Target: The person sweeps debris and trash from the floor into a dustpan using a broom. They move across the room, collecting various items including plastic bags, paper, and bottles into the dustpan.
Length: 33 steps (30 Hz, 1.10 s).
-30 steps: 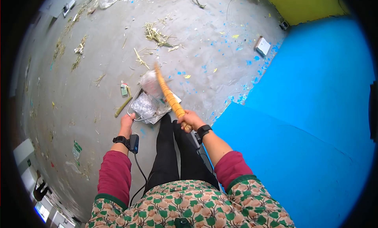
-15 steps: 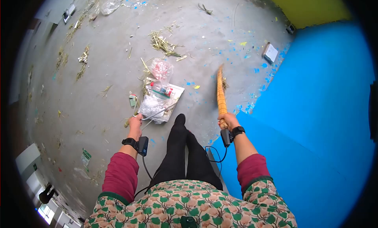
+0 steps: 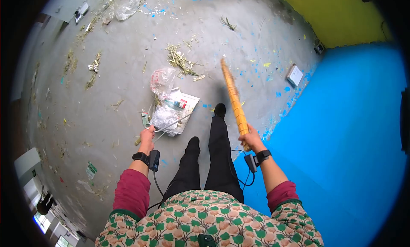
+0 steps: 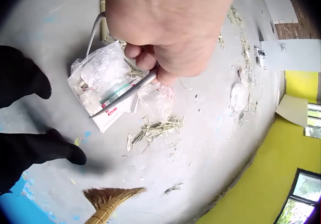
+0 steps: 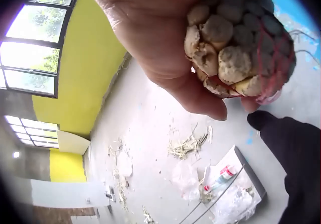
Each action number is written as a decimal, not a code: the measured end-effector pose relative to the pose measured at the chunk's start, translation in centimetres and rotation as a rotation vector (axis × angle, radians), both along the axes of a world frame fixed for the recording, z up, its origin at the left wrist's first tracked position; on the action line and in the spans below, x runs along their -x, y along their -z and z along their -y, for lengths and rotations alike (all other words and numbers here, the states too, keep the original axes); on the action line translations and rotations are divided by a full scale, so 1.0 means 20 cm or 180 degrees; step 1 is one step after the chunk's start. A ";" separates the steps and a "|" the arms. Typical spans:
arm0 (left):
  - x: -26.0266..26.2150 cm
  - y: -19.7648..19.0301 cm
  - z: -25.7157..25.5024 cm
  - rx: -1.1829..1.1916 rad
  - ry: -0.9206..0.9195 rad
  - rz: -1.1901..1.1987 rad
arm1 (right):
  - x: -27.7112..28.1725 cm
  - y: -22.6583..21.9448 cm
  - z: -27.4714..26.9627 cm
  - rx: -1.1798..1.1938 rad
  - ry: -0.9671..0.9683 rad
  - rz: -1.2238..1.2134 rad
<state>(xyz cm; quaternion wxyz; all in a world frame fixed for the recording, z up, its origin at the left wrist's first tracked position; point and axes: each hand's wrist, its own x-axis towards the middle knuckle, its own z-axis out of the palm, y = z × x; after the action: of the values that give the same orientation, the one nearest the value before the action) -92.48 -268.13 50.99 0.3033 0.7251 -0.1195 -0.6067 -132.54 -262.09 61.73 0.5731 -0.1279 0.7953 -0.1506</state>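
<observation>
In the head view my left hand [image 3: 147, 138] grips the bent grey metal handle [image 4: 123, 97] of a white dustpan [image 3: 192, 103] that lies on the floor. Crumpled clear plastic [image 3: 165, 115], a small bottle with a red label [image 3: 181, 104] and some straw fill the pan. A clear bag with red print [image 3: 162, 82] bulges over its far edge. My right hand [image 3: 253, 140] holds a straw broom [image 3: 235, 100] by its bound handle, whose knobbly butt end [image 5: 233, 58] shows in the right wrist view. The broom's bristles [image 4: 108, 196] point away from me, right of the dustpan.
A heap of dry straw [image 3: 181, 61] lies beyond the dustpan, with more straw scattered at left. A white box [image 3: 294, 75] sits near the blue mat [image 3: 333, 132] on my right. Blue flecks dot the grey floor. A yellow wall [image 3: 337, 16] stands at the far right.
The broom went from over the dustpan out to the right, and its tip has since swung back leftward and forward. My right foot stepped forward. The printed bag shifted left.
</observation>
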 end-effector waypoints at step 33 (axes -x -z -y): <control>0.89 -0.03 0.96 -0.0202 0.0419 -0.0052 | 0.28 0.23 0.91 -0.0603 -0.0371 0.1148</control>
<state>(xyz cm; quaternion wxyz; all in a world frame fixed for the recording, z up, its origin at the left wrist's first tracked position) -110.31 -287.34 51.59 0.2406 0.7199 -0.1452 -0.6347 -138.15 -280.35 57.22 0.7233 -0.0903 0.6817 -0.0622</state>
